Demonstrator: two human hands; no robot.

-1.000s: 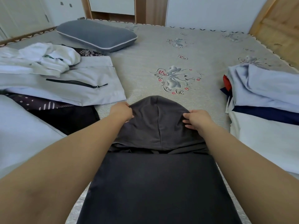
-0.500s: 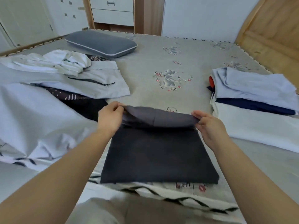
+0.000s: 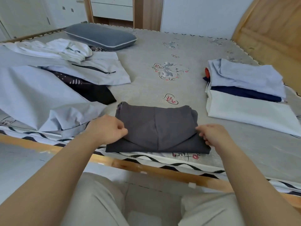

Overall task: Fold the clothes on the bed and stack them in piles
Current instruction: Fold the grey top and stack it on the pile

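A folded dark grey hoodie [image 3: 156, 128] lies on the bed [image 3: 179, 46] near its front edge. The left hand [image 3: 108, 128] pinches its left edge; the right hand [image 3: 211, 133] has fingers curled at the right edge, though the grip underneath is hidden. To the right sits a pile of folded clothes [image 3: 247, 95], its lower layers mostly covered. Unfolded clothes [image 3: 48, 82] lie heaped left, cut off by the frame. A grey pillow [image 3: 101, 35] rests beyond.
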